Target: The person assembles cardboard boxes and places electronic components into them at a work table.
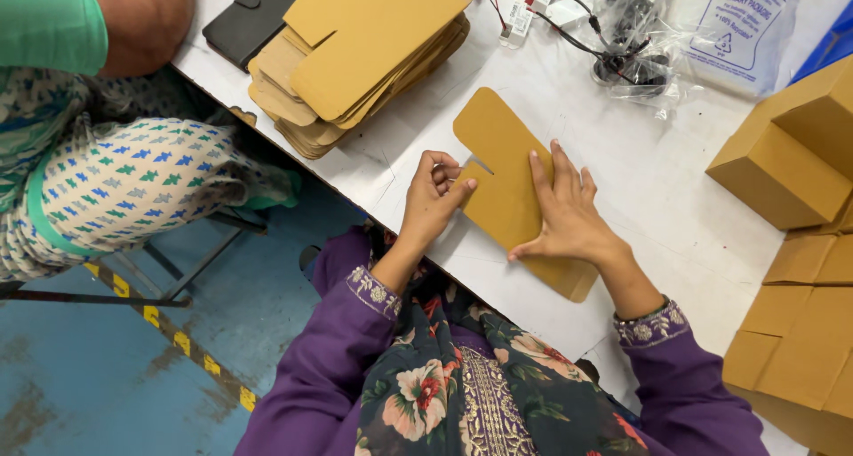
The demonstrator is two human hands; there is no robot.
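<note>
A flat brown cardboard blank (502,154) with rounded corners lies on the white table (657,180) in front of me. My left hand (433,198) pinches its left edge, thumb on top and fingers curled beside a small slit. My right hand (566,216) lies palm-down on the blank, fingers spread and pressing it flat. The blank's lower end (569,283) sticks out below my right hand, near the table edge.
A stack of the same flat blanks (355,56) sits at the back left beside a black case (253,16). Clear bags with black cables (640,29) lie at the back. Folded brown boxes (791,154) pile up on the right. Another person (115,154) sits at the left.
</note>
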